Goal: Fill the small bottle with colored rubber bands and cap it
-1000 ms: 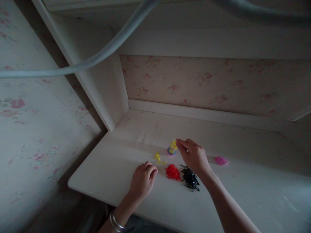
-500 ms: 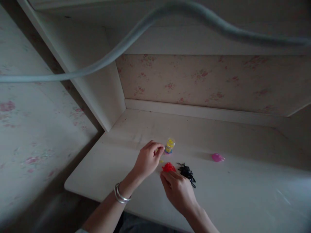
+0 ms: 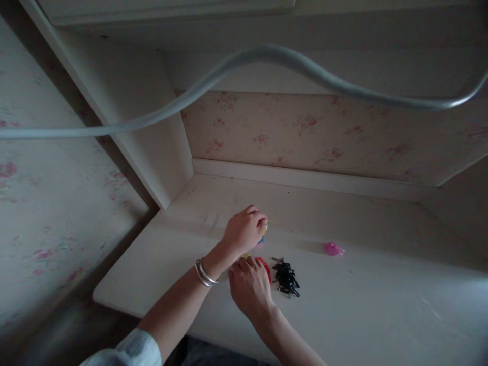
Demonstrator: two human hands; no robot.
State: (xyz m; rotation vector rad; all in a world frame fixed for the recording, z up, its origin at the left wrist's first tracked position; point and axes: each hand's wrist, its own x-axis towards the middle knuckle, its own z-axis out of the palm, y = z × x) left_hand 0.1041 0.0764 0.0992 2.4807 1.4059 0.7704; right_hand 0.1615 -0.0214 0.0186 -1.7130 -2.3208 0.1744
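My left hand (image 3: pixel 246 230) is closed in a pinch at the top of a small clear jar (image 3: pixel 262 239). Something thin and yellow (image 3: pixel 270 220), like a small elastic band, sticks out by its fingertips. The hand hides most of the jar; a bit of its yellow contents and blue lower part shows. Closer to me, my right hand (image 3: pixel 250 287) has its fingers bent down at the table, beside a yellow bit (image 3: pixel 246 255). Whatever is under those fingertips is hidden. A red pile (image 3: pixel 264 267) lies partly behind this hand, and a heap of black bands (image 3: pixel 286 277) is to its right.
A small pink piece with pointed ends (image 3: pixel 333 248) lies farther right on the white table (image 3: pixel 362 305). A pale cable (image 3: pixel 267 53) hangs across the upper view. A white side panel (image 3: pixel 152 137) rises at the table's left.
My left hand has moved from beside the jar to its top, now covering much of it. My right hand has shifted left from the red pile to the yellow bit. The view has shifted slightly.
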